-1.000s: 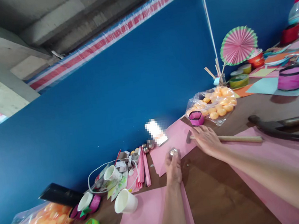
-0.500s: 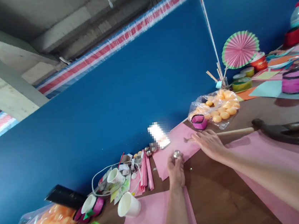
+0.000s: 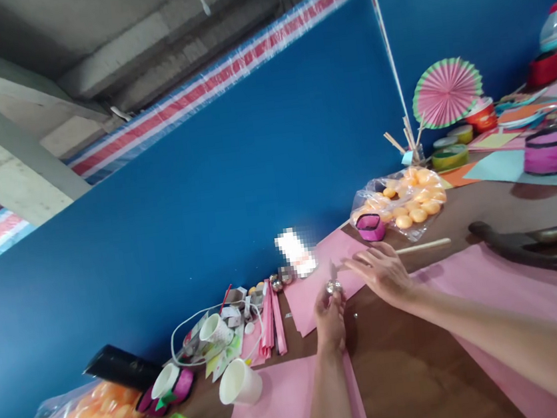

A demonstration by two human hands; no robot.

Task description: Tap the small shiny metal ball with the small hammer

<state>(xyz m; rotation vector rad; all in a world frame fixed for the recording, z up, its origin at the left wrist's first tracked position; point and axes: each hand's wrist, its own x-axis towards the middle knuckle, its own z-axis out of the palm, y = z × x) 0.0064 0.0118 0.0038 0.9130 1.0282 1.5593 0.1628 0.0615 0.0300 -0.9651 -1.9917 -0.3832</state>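
Observation:
Between the fingers of my left hand (image 3: 329, 314) sits a small shiny silver ball (image 3: 334, 286), held over the edge of a pink paper sheet (image 3: 302, 293). My right hand (image 3: 386, 274) is closed around a slim tool with a pale wooden handle (image 3: 426, 245), which sticks out behind it to the right. The tool's narrow grey tip is close above the ball; blur hides its exact shape and whether it touches. More silver balls (image 3: 276, 283) lie to the left, beside a phone with a blurred-out screen (image 3: 296, 252).
A hammer (image 3: 528, 244) lies at the right by another pink sheet (image 3: 515, 303). Bags of orange balls (image 3: 413, 200) stand behind and at far left. White paper cups (image 3: 240, 382), pink strips (image 3: 271, 320) and a white cable (image 3: 173, 345) lie left. A blue wall (image 3: 183, 213) rises behind.
My right hand has shifted left with the tool, bringing its tip from the right to just above the silver ball. My left hand and the ball moved slightly right.

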